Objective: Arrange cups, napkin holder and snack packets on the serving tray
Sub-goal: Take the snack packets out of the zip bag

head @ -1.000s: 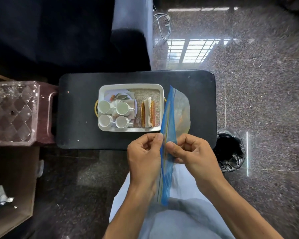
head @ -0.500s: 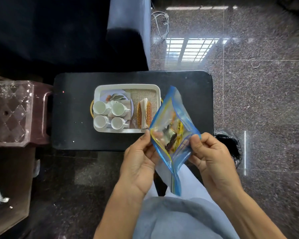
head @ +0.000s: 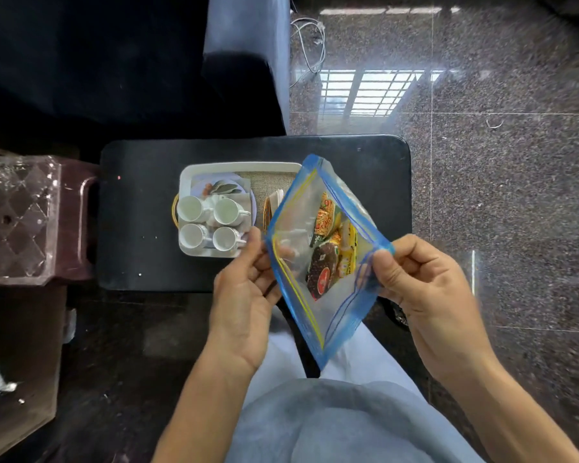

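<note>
Head view: cups [head: 211,226] and napkin holder [head: 272,208] were on the tray [head: 194,168]; packets weren't.
Snack packets [head: 330,245] sat inside the zip bag [head: 301,305], mouth spread by left hand [head: 244,295] and right hand [head: 422,289], each grip pinched on a lip, over the bench's [head: 141,202] near edge.

both forearms are bare to the bottom edge of the frame, with no sleeve cuff showing on either one. the left hand [head: 244,302] and right hand [head: 425,289] are bare too. a pale grey-blue top [head: 331,426] of soft, plain cloth fills the bottom centre. below the hands, light whitish-blue trousers [head: 365,349] cover the legs.
</note>
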Tool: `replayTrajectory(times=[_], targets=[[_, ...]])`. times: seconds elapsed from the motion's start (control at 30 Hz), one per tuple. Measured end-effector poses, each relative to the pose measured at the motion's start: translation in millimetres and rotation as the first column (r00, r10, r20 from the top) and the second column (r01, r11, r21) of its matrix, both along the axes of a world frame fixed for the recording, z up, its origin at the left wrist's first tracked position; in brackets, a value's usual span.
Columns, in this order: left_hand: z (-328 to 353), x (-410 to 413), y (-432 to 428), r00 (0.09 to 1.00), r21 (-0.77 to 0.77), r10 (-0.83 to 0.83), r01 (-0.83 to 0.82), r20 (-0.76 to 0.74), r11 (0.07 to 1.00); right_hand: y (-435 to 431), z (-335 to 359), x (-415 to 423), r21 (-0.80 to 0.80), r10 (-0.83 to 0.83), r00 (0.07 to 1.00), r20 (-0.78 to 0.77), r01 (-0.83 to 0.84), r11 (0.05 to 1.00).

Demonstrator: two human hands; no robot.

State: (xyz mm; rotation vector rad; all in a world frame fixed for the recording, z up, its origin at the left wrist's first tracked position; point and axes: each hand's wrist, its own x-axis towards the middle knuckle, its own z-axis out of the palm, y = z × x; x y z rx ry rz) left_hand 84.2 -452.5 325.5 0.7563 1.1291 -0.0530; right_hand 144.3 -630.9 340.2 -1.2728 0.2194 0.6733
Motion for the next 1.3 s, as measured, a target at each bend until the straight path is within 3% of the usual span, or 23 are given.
replayTrajectory(times=[0.17, 0.37, 0.63, 0.7, 0.73, 0.8, 0.83, 0.9, 0.93, 0.97, 1.03, 1.07, 1.13, 1.2, 1.27, 1.3], targets=[[0, 3, -31, 0.996, 0.062, -0.039, 0.044, -0.079, 0.997, 4, 5, -1, -0.013, 0.065, 0.998, 0.020, -0.064, 0.998], [-2, 1, -51, 0.996, 0.037, -0.062, 0.060, 0.066, 0.998, -10, 11, -1, -0.065, 0.108, 0.994, 0.014, -0.107, 0.992], [1, -6, -64, 0.991, 0.038, -0.053, 0.048, 0.126, 0.998, -40, 9, -13, -0.385, 0.068, 0.998, 0.007, -0.060, 0.921], [2, -6, -63, 0.991, 0.024, -0.031, 0.028, 0.131, 0.999, -40, 11, -15, -0.530, 0.058, 0.994, 0.087, -0.003, 0.848], [2, -6, -61, 0.991, 0.029, -0.023, 0.020, 0.133, 0.999, -40, 15, -14, -0.640, 0.106, 0.973, 0.207, 0.052, 0.766], [4, -5, -59, 0.991, 0.053, -0.013, 0.007, 0.131, 0.999, -37, 27, -9, -0.750, 0.312, 0.804, 0.507, 0.233, 0.619], [5, -5, -58, 0.991, 0.064, -0.016, 0.008, 0.132, 0.998, -34, 34, -6, -0.730, 0.408, 0.681, 0.609, 0.279, 0.624], [6, -6, -59, 0.991, 0.084, -0.039, 0.028, 0.131, 0.996, -21, 42, 0, -0.704, 0.560, 0.509, 0.654, 0.138, 0.696], [6, -8, -59, 0.989, 0.098, -0.063, 0.050, 0.131, 0.994, -13, 44, 3, -0.732, 0.650, 0.458, 0.607, 0.002, 0.682], [7, -9, -60, 0.987, 0.117, -0.089, 0.074, 0.132, 0.990, -3, 45, 7, -0.795, 0.769, 0.394, 0.504, -0.136, 0.591], [10, -12, -62, 0.983, 0.158, -0.118, 0.095, 0.142, 0.983, 13, 35, 12, -0.934, 0.968, 0.218, 0.125, -0.302, 0.189], [11, -14, -63, 0.981, 0.174, -0.122, 0.095, 0.150, 0.980, 19, 25, 14, -0.944, 0.987, 0.155, -0.039, -0.331, 0.015], [12, -19, -64, 0.978, 0.192, -0.126, 0.094, 0.164, 0.977, 28, 4, 13, -0.923, 0.980, 0.012, -0.199, -0.337, -0.184], [14, -25, -64, 0.976, 0.214, -0.130, 0.091, 0.174, 0.973, 31, -17, 7, -0.941, 0.950, -0.155, -0.273, -0.162, -0.297], [14, -29, -61, 0.974, 0.232, -0.130, 0.086, 0.184, 0.969, 30, -34, 2, -0.950, 0.891, -0.330, -0.311, 0.084, -0.301], [14, -30, -59, 0.976, 0.231, -0.121, 0.077, 0.183, 0.970, 32, -41, 3, -0.944, 0.876, -0.355, -0.326, 0.164, -0.285]])
